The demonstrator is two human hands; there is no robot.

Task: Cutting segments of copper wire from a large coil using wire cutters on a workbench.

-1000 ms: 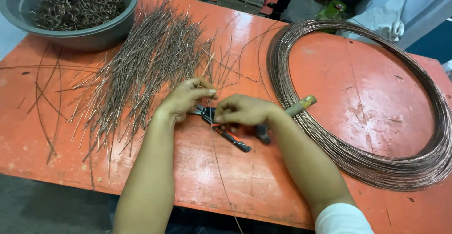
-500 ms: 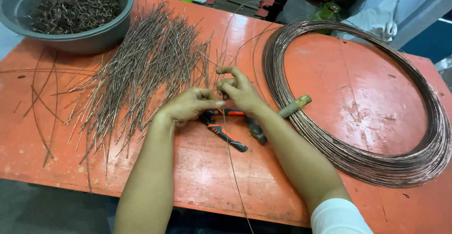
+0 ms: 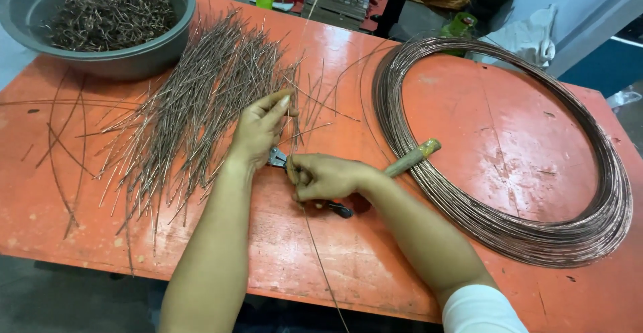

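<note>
My left hand reaches up to the right edge of a pile of straight cut copper wires and pinches one cut piece between thumb and fingertips. My right hand is closed on a long thin wire strand that trails down off the table's near edge. It rests over a pair of cutters with dark handles, whose jaws show between the two hands. The orange table carries all of this.
A big coil of copper wire fills the table's right half. A wooden tool handle lies against its left side. A grey basin of short bent wire bits stands at the back left. Loose long strands lie at the left.
My left hand has left the cutters and moved up to the pile with a cut piece. My right hand has come back down onto the cutters, still on the strand.
</note>
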